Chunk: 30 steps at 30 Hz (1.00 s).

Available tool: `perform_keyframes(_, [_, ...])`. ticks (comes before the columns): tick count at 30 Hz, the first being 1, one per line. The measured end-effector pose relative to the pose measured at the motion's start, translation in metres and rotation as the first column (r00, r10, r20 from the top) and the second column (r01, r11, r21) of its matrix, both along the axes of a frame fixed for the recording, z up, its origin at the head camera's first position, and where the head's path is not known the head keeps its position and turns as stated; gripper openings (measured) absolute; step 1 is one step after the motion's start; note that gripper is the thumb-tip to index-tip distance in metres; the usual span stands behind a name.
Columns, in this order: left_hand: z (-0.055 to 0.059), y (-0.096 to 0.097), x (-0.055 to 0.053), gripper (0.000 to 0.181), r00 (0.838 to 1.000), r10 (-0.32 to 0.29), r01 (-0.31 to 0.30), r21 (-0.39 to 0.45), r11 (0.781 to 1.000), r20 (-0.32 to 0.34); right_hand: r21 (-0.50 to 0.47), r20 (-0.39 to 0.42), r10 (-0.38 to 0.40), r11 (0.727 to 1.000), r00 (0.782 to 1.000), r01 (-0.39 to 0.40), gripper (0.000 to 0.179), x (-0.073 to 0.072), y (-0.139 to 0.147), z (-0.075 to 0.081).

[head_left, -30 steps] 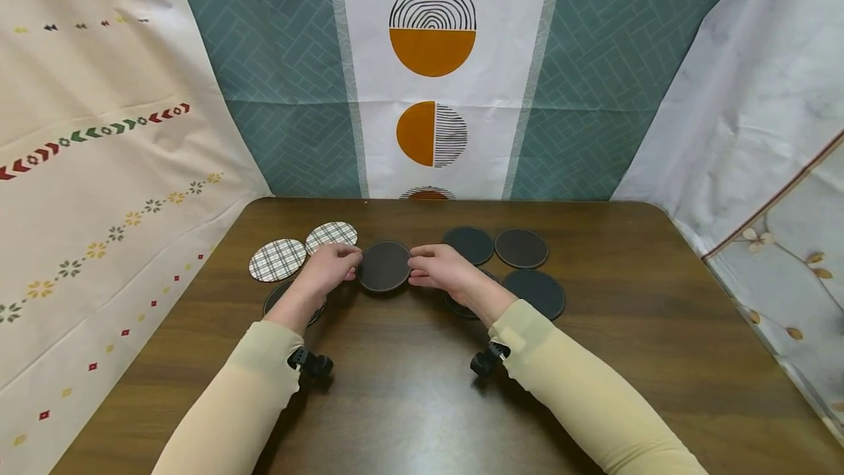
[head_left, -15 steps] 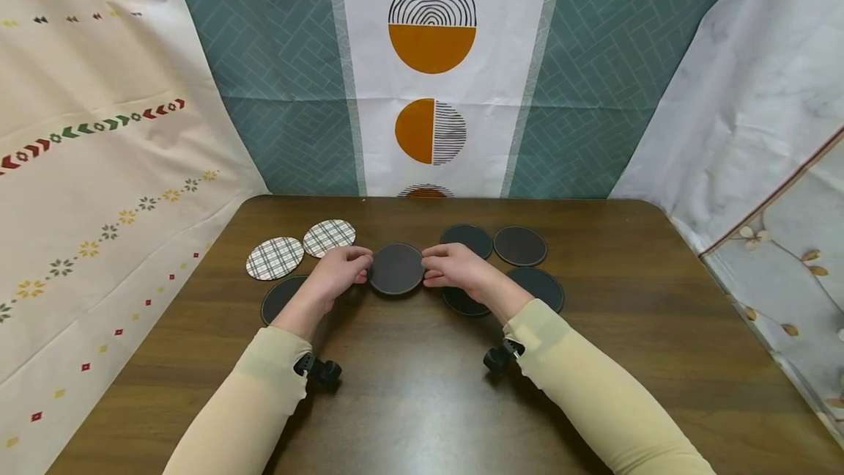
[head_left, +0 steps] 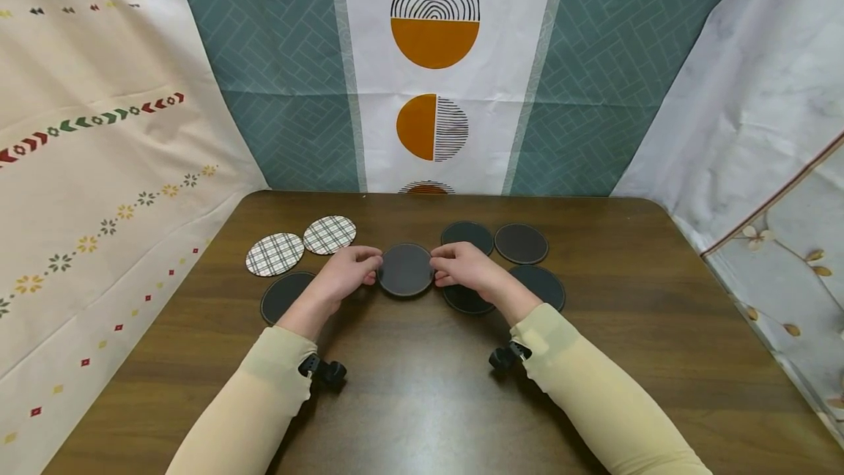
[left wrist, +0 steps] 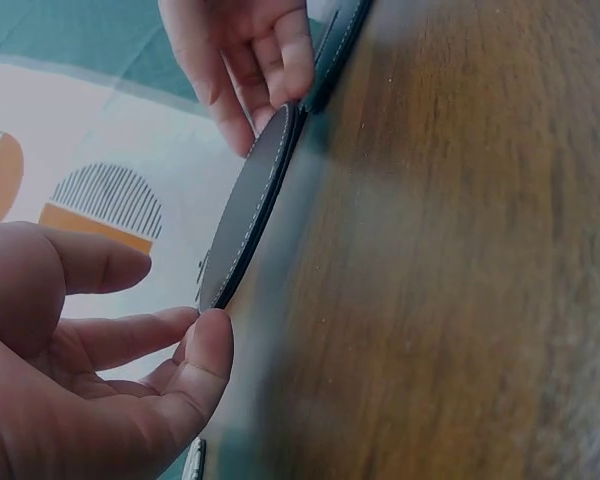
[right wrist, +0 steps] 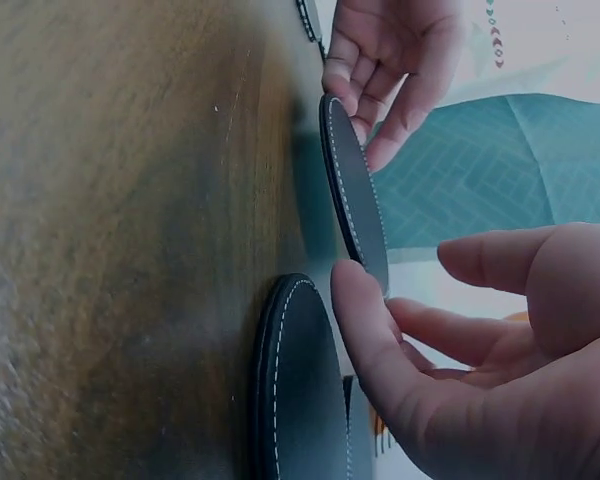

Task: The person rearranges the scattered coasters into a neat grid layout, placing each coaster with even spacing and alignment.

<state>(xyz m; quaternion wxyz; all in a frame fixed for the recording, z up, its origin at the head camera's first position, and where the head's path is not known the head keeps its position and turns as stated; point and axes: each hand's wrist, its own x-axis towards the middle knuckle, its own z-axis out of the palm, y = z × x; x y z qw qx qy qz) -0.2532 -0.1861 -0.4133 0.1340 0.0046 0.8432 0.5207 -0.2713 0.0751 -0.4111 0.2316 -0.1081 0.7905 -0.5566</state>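
Observation:
A round dark coaster with light stitching round its rim is held between my two hands, a little above the table. My left hand pinches its left edge between thumb and fingers, seen closely in the left wrist view, where the coaster appears nearly edge-on. On the opposite edge, my right hand pinches with thumb and fingertips. Below that right hand, a dark coaster lies flat on the wood in the right wrist view.
Two plaid coasters lie at the back left, with a dark coaster in front, partly behind my left forearm. Several dark coasters are grouped to the right, some overlapped by my right hand. The wooden table ends at a patterned curtain.
Both hands have shifted right together, carrying the dark coaster from nearer the plaid ones toward the dark group. The coasters on the table stay where they were.

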Motion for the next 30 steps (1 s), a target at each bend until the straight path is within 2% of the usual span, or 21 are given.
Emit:
perform_keyframes(10, [-0.0036,0.0000,-0.0026,0.040,1.000,-0.028,0.028,-0.034,0.999,-0.006,0.098,-0.081,0.004,0.995,0.997,0.004,0.041,0.0024,-0.0003,0.0010])
perform_keyframes(21, [-0.0039,-0.0001,-0.0033,0.041,0.999,-0.050,0.050,-0.074,0.996,-0.003,0.137,-0.085,0.027,0.990,0.996,-0.015,0.038,-0.0042,0.0030,0.0028])
perform_keyframes(30, [-0.0068,0.0020,-0.0016,0.038,0.995,-0.083,0.074,-0.131,0.989,-0.063,0.143,-0.081,0.036,0.989,0.996,-0.024,0.039,-0.0054,0.0038,-0.0008])
